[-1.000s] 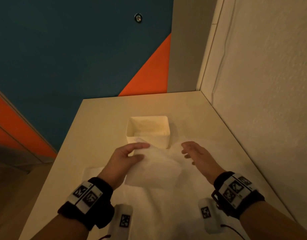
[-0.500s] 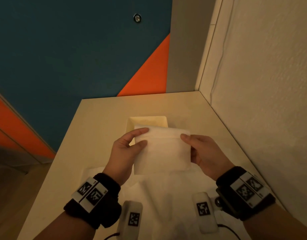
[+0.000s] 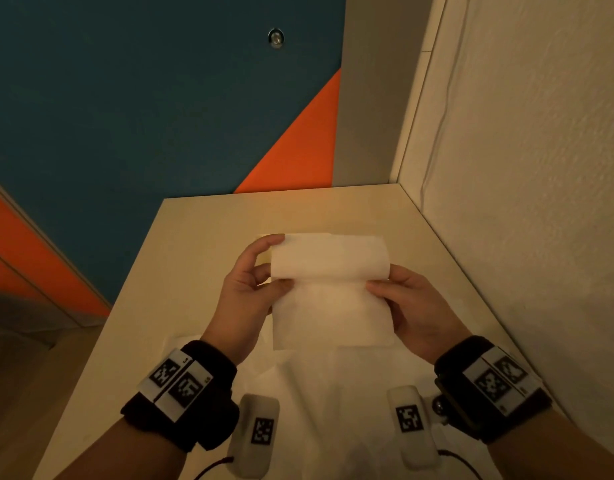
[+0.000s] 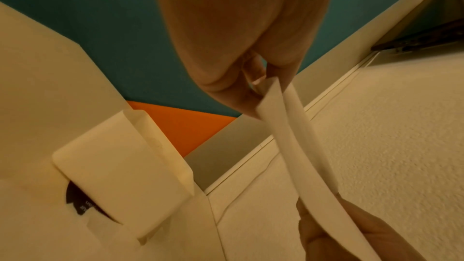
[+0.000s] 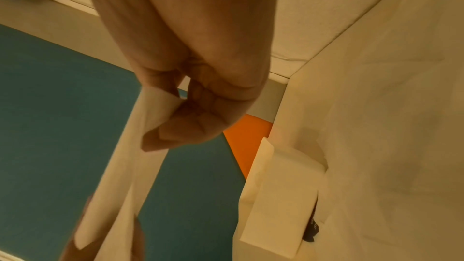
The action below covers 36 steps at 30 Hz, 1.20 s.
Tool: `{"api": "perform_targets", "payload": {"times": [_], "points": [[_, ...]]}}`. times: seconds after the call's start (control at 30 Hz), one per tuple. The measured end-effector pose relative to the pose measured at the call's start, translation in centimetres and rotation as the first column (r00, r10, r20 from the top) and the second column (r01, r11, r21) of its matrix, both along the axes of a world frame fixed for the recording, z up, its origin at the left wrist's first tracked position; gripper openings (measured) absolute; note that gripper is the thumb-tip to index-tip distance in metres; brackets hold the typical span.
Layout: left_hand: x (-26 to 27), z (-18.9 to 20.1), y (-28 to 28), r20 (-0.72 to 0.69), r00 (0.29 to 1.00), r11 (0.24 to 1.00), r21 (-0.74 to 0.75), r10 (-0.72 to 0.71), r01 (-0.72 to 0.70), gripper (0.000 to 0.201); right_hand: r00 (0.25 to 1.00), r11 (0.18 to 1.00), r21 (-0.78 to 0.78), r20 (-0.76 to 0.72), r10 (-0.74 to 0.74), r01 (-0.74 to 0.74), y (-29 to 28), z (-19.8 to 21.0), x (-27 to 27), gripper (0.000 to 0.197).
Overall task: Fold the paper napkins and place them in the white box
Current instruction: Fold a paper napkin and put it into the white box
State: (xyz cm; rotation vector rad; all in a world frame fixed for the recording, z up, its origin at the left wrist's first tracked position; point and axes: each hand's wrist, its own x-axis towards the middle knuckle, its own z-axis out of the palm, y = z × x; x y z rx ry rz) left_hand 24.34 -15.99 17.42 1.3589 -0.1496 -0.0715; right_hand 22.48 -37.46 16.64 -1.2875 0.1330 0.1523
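A: Item one, hands?
B: Two. Left hand (image 3: 245,289) raised above the table (image 3: 201,237), thumb and fingers pinching the left edge of the paper napkin (image 3: 329,289). Right hand (image 3: 412,310) level with it, pinching the right edge. Both wrists carry a dark band with black-and-white markers.

A: Napkins, count?
B: One in the air, held between the hands, its top part curling over toward the person. More white paper (image 3: 333,393) lies flat on the table beneath; sheet count there cannot be told.

A: The white box?
B: One. The wrist views show it standing on the table beyond the napkin (image 4: 120,176); from the head view it is almost wholly hidden behind the held sheet.

A: Anything unclear?
B: A dark printed scrap (image 4: 80,203) sits at the box's base, possibly a label; its text is unreadable. The right wrist view is blurred at the napkin's lower end.
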Motion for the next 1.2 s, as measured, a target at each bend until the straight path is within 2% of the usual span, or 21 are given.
{"api": "perform_targets", "payload": {"times": [0.13,0.23,0.3,0.43,0.53,0.63,0.77,0.83,0.9,0.97,1.0,1.1,1.2], "points": [[0.1,0.2,0.6,-0.011,0.999,0.998,0.046,-0.032,0.032,0.052,1.0,1.0,0.003,0.013,-0.012,0.012,-0.2,-0.1,0.0,0.024],[0.3,0.4,0.8,-0.119,0.992,0.999,-0.027,-0.031,0.028,0.043,0.999,0.999,-0.037,0.037,0.026,-0.024,-0.4,0.0,0.0,0.044],[0.6,0.4,1.0,-0.179,0.983,0.999,-0.042,-0.035,0.028,0.033,0.996,0.993,-0.101,0.063,0.064,-0.058,-0.6,0.2,0.1,0.05],[1.0,0.6,1.8,-0.243,0.955,0.982,0.042,-0.168,0.184,0.028,0.988,0.974,-0.191,0.066,0.141,-0.126,-0.9,0.7,0.6,0.053],[0.8,0.9,2.0,-0.259,0.92,0.942,0.087,-0.293,0.324,0.017,0.97,0.943,-0.251,0.047,0.237,-0.219,-1.0,1.3,1.0,0.053],[0.7,0.7,1.8,-0.255,0.864,0.869,0.136,-0.434,0.477,0.021,0.938,0.908,-0.27,0.043,0.344,-0.321,-0.7,1.9,1.5,0.039],[0.1,0.5,1.0,-0.275,0.778,0.773,0.155,-0.565,0.616,0.019,0.88,0.831,-0.346,0.031,0.473,-0.435,0.2,2.2,2.2,0.038],[-0.2,0.4,0.6,-0.273,0.76,0.751,0.162,-0.589,0.64,0.024,0.854,0.801,-0.372,0.042,0.519,-0.469,0.6,2.3,2.4,0.043],[-0.3,0.0,0.5,-0.273,0.781,0.775,0.157,-0.561,0.612,0.027,0.851,0.814,-0.346,0.077,0.52,-0.466,0.9,2.2,2.2,0.035],[-0.4,-0.6,0.9,-0.27,0.831,0.835,0.135,-0.487,0.533,0.028,0.879,0.838,-0.354,0.085,0.47,-0.414,0.9,1.8,2.1,0.023],[-0.5,-1.0,1.4,-0.267,0.863,0.87,0.135,-0.429,0.474,0.029,0.901,0.846,-0.382,0.07,0.427,-0.371,0.8,1.4,2.1,0.023],[-0.5,-2.9,3.7,-0.256,0.958,0.953,0.233,-0.132,0.193,0.029,0.956,0.853,-0.447,-0.014,0.293,-0.268,0.0,-0.2,1.9,0.023],[-0.5,-5.4,7.3,-0.235,0.962,0.952,0.299,0.142,-0.068,0.029,0.969,0.817,-0.521,-0.099,0.228,-0.246,-0.8,-2.1,1.2,0.02]]}}
